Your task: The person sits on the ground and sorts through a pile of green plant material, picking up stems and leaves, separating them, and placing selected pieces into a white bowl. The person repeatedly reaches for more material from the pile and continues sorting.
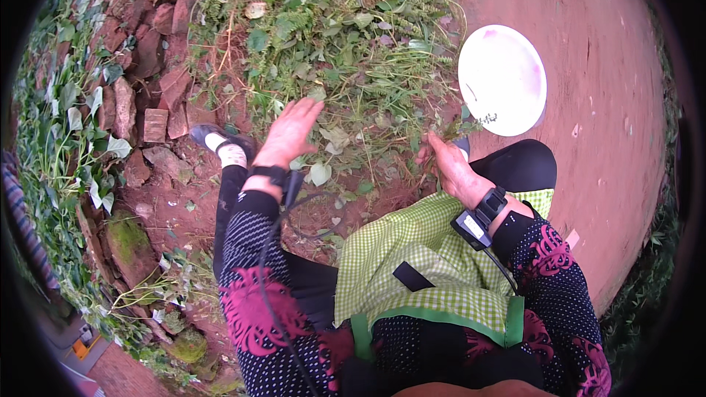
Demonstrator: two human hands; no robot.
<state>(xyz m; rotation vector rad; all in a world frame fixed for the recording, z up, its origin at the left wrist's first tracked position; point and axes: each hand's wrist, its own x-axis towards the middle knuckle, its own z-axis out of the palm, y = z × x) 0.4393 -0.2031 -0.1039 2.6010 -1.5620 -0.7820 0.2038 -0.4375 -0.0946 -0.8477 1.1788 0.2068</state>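
My left hand (pixel 289 132) is spread over the near edge of a heap of pulled green plants (pixel 342 55), with its fingers apart and nothing in them. At the heap's lower right, my right hand (pixel 449 165) has its fingers closed around some thin plant stems (pixel 455 129). A white round basin (pixel 502 77) stands on the ground just beyond it; a leafy sprig reaches its near rim. A green checked apron (pixel 408 248) covers my lap.
Broken bricks and stones (pixel 154 94) form a rough edge on the left, with leafy vines (pixel 71 138) beyond. Mossy stones (pixel 129 242) lie at the lower left. A cable (pixel 265 264) runs along my left sleeve. Reddish bare ground (pixel 601 94) extends at the right.
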